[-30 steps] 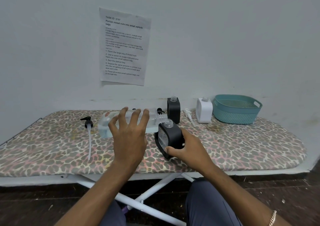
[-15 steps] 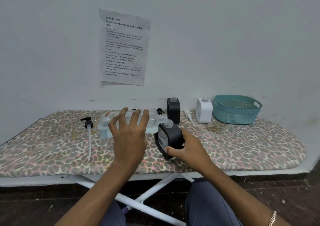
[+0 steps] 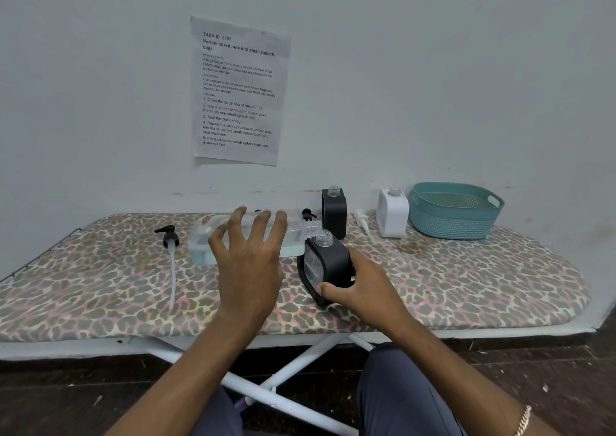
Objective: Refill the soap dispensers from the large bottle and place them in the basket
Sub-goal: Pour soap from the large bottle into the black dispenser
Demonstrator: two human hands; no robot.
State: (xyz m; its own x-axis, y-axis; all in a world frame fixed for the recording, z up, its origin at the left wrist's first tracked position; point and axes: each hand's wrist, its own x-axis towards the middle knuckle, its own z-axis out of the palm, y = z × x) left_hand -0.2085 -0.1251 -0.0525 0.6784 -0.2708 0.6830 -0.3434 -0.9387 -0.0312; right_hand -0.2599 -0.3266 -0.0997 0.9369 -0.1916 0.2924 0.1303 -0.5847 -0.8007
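Dim, even, soft shadows, sharp focus, wide-angle bending at edges

- Left hand (image 3: 248, 262): forearm extended forward, fingers spread, curled over the large bottle (image 3: 201, 238).
- Right hand (image 3: 361, 294): thumb and fingers gripping the black dispenser (image 3: 328, 260).

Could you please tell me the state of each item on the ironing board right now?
Large clear plastic bottle: uncapped, tipped sideways, gripped by left hand.
Black square dispenser: pumpless, tilted, held by right hand.
Second black dispenser: upright, pumpless.
White dispenser: upright, pumpless.
Teal plastic basket: no dispensers inside.
Black pump: lying loose.
White pump: lying loose.
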